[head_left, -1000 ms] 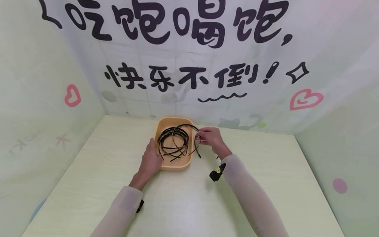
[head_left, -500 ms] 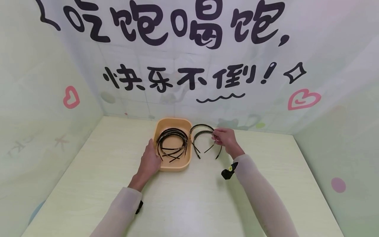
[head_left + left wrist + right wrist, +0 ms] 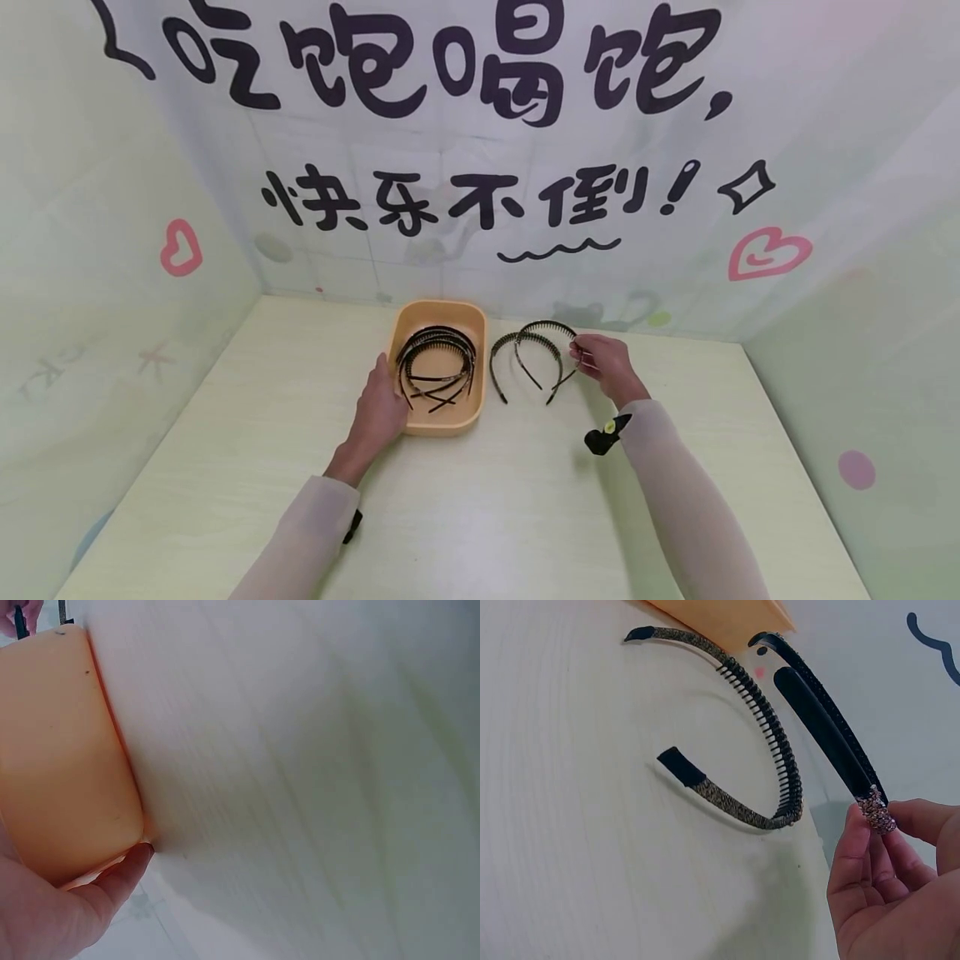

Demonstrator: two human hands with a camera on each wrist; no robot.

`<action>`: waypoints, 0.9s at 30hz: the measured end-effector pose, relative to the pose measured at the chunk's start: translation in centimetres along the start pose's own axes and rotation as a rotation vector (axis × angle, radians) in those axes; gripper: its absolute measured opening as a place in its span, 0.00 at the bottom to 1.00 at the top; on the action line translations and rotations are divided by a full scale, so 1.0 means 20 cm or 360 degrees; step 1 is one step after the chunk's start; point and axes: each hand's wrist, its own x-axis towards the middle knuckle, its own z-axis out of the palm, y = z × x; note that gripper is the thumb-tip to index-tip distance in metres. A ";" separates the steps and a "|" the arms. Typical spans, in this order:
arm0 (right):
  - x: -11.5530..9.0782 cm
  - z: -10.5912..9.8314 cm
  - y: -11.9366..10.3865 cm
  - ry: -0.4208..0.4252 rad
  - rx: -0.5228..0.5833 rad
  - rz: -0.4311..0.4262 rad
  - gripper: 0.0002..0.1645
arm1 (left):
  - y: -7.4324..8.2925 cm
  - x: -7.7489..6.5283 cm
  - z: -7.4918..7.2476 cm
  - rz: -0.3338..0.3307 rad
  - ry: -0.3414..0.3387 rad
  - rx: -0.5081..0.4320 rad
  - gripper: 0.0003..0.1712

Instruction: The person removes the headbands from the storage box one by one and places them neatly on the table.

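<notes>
In the head view my left hand (image 3: 381, 406) holds the left side of a shallow orange plastic box (image 3: 459, 423), its fingers along the outer wall. Several dark headbands (image 3: 438, 337) lie overlapping inside. To the right of the box, my right hand (image 3: 609, 364) pinches a black toothed headband (image 3: 546, 325) near one arm. The right wrist view shows its glittery patch (image 3: 876, 810) between thumb and fingers. Beneath it a second headband (image 3: 739, 810), with speckled arms and black tips, rests on the table. The held one overlaps it in the head view.
The pale wood-grain table (image 3: 465, 517) meets a printed back wall (image 3: 480, 275) right behind the box. Side walls (image 3: 870, 400) stand at the left and right. A small black device (image 3: 606, 435) is on the right wrist.
My right hand has drawn the pinched headband out over the box's right rim and moved it rightward, above the headband on the table. My left hand stays at the box.
</notes>
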 end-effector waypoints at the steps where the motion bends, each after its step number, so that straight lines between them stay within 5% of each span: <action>1: 0.00 -0.02 0.01 0.0004 0.0010 0.0008 0.25 | 0.00 0.00 0.00 0.0001 -0.0006 0.0002 0.42; 27: 0.02 -0.36 0.05 0.0206 0.0136 0.0187 0.24 | -0.01 0.00 0.00 0.0031 -0.0009 0.0017 0.42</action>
